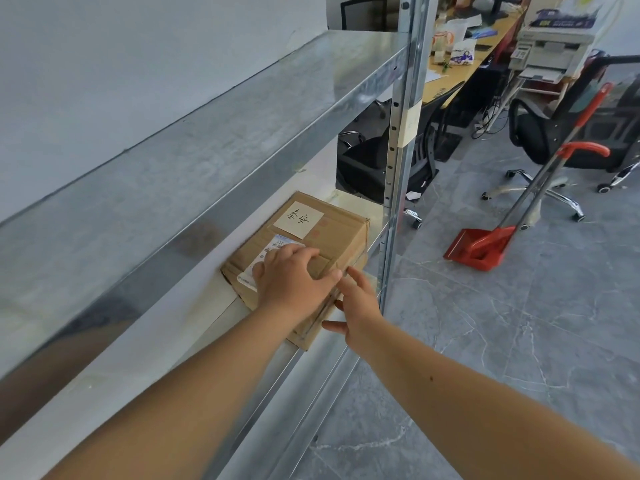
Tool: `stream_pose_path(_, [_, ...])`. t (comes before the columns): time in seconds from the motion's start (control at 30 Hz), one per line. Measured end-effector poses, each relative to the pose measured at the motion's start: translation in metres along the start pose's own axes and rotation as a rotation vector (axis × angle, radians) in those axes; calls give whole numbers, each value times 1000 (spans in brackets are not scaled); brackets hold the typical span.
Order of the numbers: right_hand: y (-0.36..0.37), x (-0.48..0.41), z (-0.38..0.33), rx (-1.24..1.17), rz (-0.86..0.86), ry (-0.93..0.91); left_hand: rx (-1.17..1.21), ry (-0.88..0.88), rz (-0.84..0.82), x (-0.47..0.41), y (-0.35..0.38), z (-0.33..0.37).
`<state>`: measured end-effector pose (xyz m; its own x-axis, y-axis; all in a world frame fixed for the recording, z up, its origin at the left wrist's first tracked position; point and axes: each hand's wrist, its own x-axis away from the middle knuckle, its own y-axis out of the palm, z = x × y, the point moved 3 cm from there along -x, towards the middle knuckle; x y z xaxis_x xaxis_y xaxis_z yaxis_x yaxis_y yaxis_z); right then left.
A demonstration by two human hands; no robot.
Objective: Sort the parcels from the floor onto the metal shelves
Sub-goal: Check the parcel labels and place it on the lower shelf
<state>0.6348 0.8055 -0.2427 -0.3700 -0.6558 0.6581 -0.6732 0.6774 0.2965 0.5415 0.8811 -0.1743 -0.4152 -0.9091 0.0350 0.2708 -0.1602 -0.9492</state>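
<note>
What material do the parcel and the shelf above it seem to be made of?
The parcel: brown corrugated cardboard by its look, matte, with creased flaps and paper labels. The shelf above: probably galvanized steel, grey with a dull, mottled sheen.

Bare forearms (194,393), no sleeves, 2 hands.

The metal shelves (221,140) are shiny and grey, with one board over another. The top board is bare. On the lower board (145,344) lies one brown parcel (332,233), flat, at the 3 o'clock end by the upright post (398,140). Its near corner sticks out past the board's front edge.
</note>
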Motion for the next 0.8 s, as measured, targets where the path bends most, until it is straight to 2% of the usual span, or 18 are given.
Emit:
stream_pose_path(0.47, [7,-11,1,-50,-12,4,32,-2,-19,-12,-2,-9])
stream_pose_path(0.8, [2,-11,-14,3,31,-10,74,6,-21,-6,-9,-5])
